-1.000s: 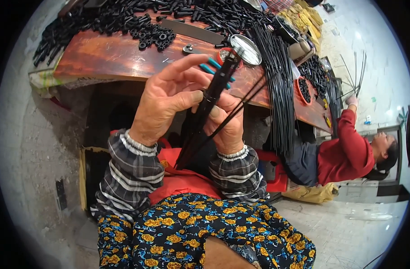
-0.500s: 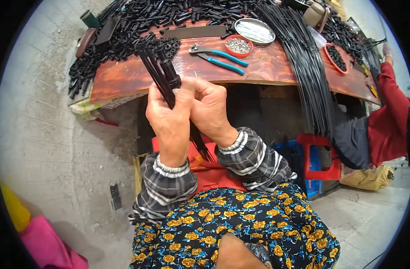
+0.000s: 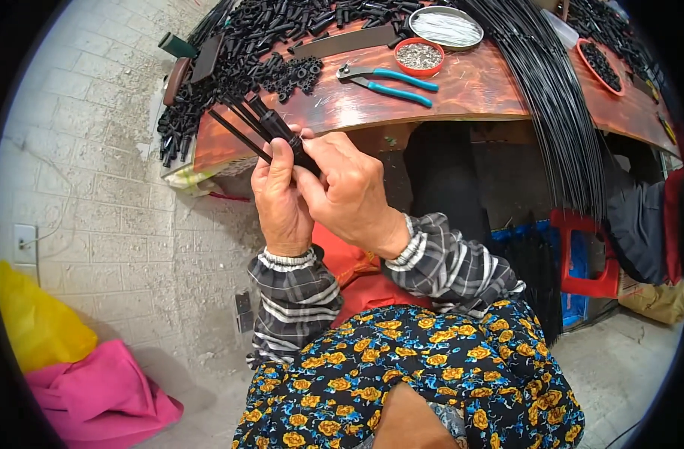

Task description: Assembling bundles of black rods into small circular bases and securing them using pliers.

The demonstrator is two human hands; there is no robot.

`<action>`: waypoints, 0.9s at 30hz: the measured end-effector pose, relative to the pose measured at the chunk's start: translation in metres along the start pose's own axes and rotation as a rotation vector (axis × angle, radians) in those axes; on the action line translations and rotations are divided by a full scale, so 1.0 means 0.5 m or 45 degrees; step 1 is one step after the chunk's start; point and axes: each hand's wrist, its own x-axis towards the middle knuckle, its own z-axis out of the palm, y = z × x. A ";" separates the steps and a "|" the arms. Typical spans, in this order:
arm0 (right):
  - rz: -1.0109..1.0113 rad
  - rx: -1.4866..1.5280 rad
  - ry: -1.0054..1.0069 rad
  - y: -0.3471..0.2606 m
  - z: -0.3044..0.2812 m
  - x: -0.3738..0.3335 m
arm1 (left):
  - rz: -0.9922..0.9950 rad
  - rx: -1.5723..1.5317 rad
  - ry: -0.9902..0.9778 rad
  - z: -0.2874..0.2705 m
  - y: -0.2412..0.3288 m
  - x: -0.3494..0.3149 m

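In front of the table edge, my left hand (image 3: 280, 196) is wrapped round a bundle of thin black rods or cables (image 3: 242, 129), which slant up and to the left. Thicker black tubular fittings (image 3: 277, 126) stand among them at the upper end. My right hand (image 3: 351, 188) is closed against the bundle, its curled fingers at the base of those fittings. What lies between its fingertips is mostly hidden. Blue-handled pliers (image 3: 390, 84) lie on the wooden table (image 3: 349, 111) beyond my hands.
Black tubular parts (image 3: 282, 26) are heaped along the back and left. A red bowl of small metal pieces (image 3: 420, 57) and a round tray of white strips (image 3: 447, 27) stand nearby. Long black cables (image 3: 559, 112) hang over the edge beside a red stool (image 3: 590, 277).
The whole view has swung left. My right hand has turned further over the bundle, and the rods have fanned apart. The co-worker's red sleeve has mostly left the picture.
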 end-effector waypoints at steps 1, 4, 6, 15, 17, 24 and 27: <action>-0.020 -0.024 -0.066 -0.006 -0.012 0.004 | -0.001 0.005 0.002 -0.001 0.003 0.002; -0.072 -0.065 -0.137 0.010 -0.032 0.015 | -0.047 -0.046 -0.102 -0.005 -0.002 0.005; -0.113 -0.060 -0.147 0.009 -0.035 0.021 | -0.053 -0.006 -0.132 -0.010 0.009 0.006; -0.132 -0.095 -0.194 -0.004 -0.054 0.024 | -0.019 -0.230 -0.276 -0.013 -0.023 0.014; -0.146 -0.097 -0.149 -0.007 -0.052 0.024 | 0.014 -0.232 -0.290 -0.027 -0.035 0.021; -0.143 -0.105 -0.207 -0.002 -0.051 0.027 | -0.020 -0.297 -0.193 -0.036 -0.035 0.011; -0.127 0.069 -0.545 0.040 -0.085 0.058 | 0.009 -0.236 -0.300 -0.029 -0.014 0.009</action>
